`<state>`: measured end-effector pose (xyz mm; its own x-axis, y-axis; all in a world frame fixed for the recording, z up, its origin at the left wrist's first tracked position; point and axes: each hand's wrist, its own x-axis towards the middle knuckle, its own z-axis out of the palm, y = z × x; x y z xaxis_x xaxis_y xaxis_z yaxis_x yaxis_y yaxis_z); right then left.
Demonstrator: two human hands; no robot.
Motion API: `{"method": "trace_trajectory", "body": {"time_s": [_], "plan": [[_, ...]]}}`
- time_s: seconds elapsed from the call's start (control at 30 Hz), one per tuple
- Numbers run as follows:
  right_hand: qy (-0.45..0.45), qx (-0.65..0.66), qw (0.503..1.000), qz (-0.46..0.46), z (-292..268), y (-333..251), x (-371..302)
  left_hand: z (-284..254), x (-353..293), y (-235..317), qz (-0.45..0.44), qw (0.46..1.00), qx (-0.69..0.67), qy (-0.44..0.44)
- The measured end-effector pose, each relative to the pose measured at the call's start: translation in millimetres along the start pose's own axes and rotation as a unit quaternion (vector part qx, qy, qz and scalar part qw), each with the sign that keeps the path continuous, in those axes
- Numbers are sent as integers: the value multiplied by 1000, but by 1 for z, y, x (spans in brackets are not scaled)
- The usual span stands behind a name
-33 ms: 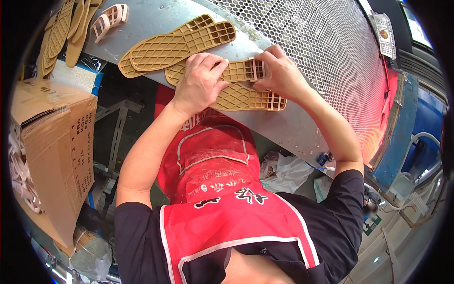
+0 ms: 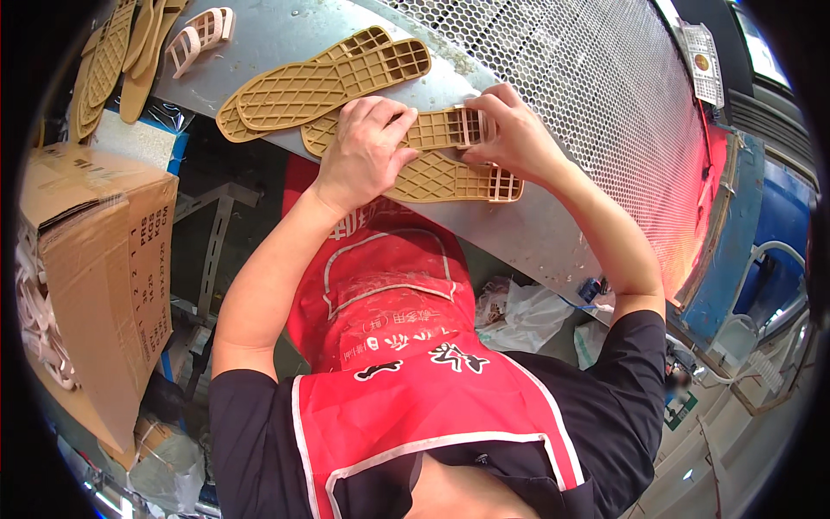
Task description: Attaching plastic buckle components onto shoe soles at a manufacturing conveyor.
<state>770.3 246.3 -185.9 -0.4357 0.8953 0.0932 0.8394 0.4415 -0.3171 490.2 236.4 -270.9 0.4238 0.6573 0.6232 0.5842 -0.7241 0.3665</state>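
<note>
The person is leaning over the grey metal bench [image 2: 285, 35], and both hands are working on one tan waffle-grid insole [image 2: 432, 130] that is lying on top of a second tan insole [image 2: 450, 182] near the bench's front edge. The upper insole's long axis is running left to right across the bench, roughly parallel to that front edge, so it is stretching from one hand to the other rather than pointing away from the body. The left hand [image 2: 363, 151] is lying palm-down over the insole's forepart, fingers curled and pressing it flat. The right hand [image 2: 510, 130] is at the heel end, thumb and fingertips pinching a small pale pink grid insert [image 2: 471, 125] against the heel's open cells; this hand is the nearer one to the insert, while the left is only bracing. Further back on the bench from these, a stacked pair of matching insoles [image 2: 328, 82] is lying at a slant, and beyond it a loose pink insert [image 2: 203, 35] is resting beside more tan pieces. A perforated metal screen [image 2: 588, 78] is rising behind the bench to the right, and a cardboard box [image 2: 95, 259] is standing off the bench's left end. Compared with the earlier frame, nothing appears to be differing: hands, insoles and insert are sitting in the same places.
</note>
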Motion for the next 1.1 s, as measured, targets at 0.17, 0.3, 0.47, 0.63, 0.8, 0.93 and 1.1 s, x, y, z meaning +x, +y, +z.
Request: {"method": "trace_trajectory", "body": {"time_s": [0.17, 0.3, 0.47, 0.63, 0.8, 0.93, 1.1], "plan": [[-1, 1, 1000, -6, -3, -1, -3, 0, -2, 1, -3, 1000, -4, -11], [-5, -60, 998, -34, -13, -10, -1, -2, 1, 2, 1, 1000, -17, 1], [1, -152, 987, -53, -15, -21, -7, -3, -1, 2, -3, 1000, -19, 2], [-22, -143, 989, -26, -23, -20, -10, -1, -1, 3, -1, 1000, -30, 4], [-15, -156, 987, -16, -14, -19, -7, -1, -1, 1, -5, 1000, -16, 5], [4, -100, 995, -25, -8, -10, -3, -2, -3, -2, -6, 1000, -4, -8], [-3, -68, 996, -50, -7, 7, -1, 0, 1, 1, -4, 1000, -8, -6]]}}
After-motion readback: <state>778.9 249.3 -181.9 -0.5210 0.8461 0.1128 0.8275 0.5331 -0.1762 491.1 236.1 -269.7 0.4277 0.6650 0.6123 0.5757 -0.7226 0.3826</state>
